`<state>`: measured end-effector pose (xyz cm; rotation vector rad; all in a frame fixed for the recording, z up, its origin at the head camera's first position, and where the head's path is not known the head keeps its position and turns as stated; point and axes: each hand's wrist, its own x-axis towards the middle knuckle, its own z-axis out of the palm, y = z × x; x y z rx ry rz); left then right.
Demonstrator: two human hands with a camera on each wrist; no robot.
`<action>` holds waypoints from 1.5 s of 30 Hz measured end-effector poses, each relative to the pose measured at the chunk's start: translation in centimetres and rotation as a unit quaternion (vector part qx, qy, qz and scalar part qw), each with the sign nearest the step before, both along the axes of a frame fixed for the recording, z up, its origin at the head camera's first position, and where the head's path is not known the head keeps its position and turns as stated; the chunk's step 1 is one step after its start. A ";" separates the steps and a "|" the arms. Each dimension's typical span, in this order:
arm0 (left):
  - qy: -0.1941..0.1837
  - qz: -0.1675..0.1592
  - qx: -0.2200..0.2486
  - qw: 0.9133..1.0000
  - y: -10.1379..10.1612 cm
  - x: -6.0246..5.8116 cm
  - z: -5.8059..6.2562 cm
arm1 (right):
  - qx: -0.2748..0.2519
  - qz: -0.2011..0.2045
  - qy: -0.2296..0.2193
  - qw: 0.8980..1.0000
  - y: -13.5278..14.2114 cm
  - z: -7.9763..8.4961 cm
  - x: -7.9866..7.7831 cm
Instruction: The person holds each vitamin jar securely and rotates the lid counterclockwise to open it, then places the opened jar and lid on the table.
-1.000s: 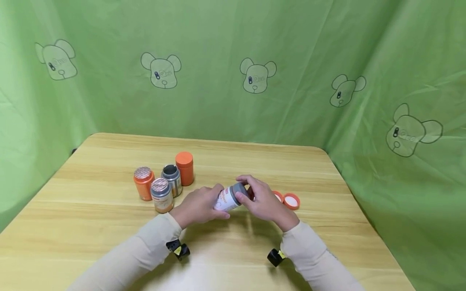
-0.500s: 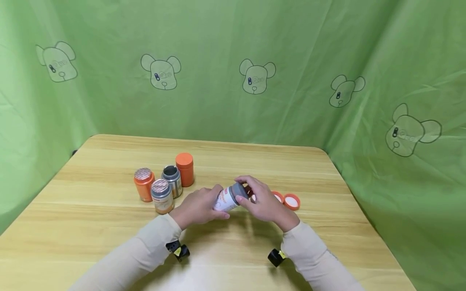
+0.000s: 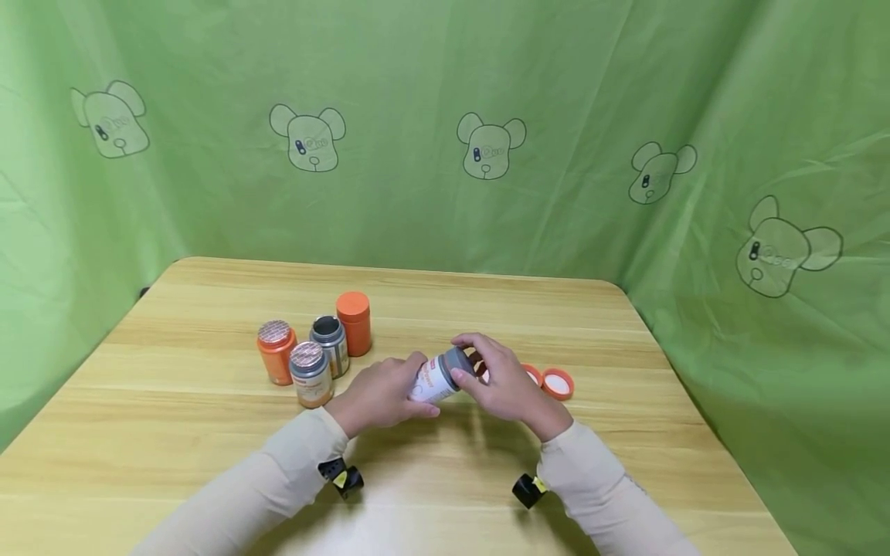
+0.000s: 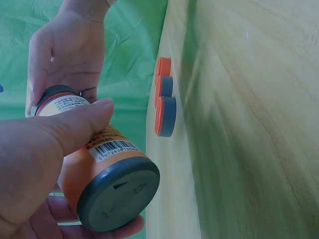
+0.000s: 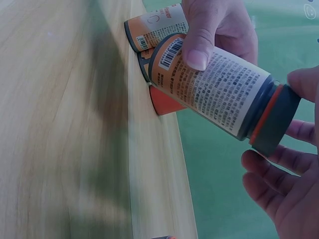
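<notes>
My left hand [image 3: 378,395] grips the body of a tilted jar [image 3: 431,381] with a white and orange label, its thumb lying along the label in the left wrist view. The jar's grey base [image 4: 119,194] faces that camera. At the other end, my right hand [image 3: 506,384] holds the dark grey lid [image 5: 280,120] between thumb and fingers. An orange ring [image 5: 265,113] shows between lid and neck. The lid sits on the jar, which is held above the table.
On the left stand an orange foil-topped jar [image 3: 276,359], a grey foil-topped jar [image 3: 311,384], an uncapped grey jar [image 3: 330,347] and a capped orange jar [image 3: 354,328]. Upturned lids [image 3: 558,384] lie right, partly behind my right hand. A green curtain [image 3: 403,224] borders the table [image 3: 445,479].
</notes>
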<state>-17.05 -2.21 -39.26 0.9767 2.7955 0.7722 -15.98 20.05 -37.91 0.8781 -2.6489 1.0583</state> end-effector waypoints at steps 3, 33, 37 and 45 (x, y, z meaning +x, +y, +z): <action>0.003 0.001 0.003 1.000 0.0 0.0 0.0 | 0.003 -0.003 0.001 1.000 0.0 0.1 0.0; 0.002 0.002 0.003 1.000 0.0 0.0 0.4 | -0.004 -0.001 0.008 1.000 0.0 0.0 -0.1; 0.000 0.003 0.003 1.000 0.0 0.0 0.4 | -0.009 0.010 0.009 1.000 0.1 0.1 -0.1; 0.010 0.001 0.006 1.000 0.0 -0.1 0.2 | -0.007 0.011 0.020 1.000 0.2 0.1 -0.1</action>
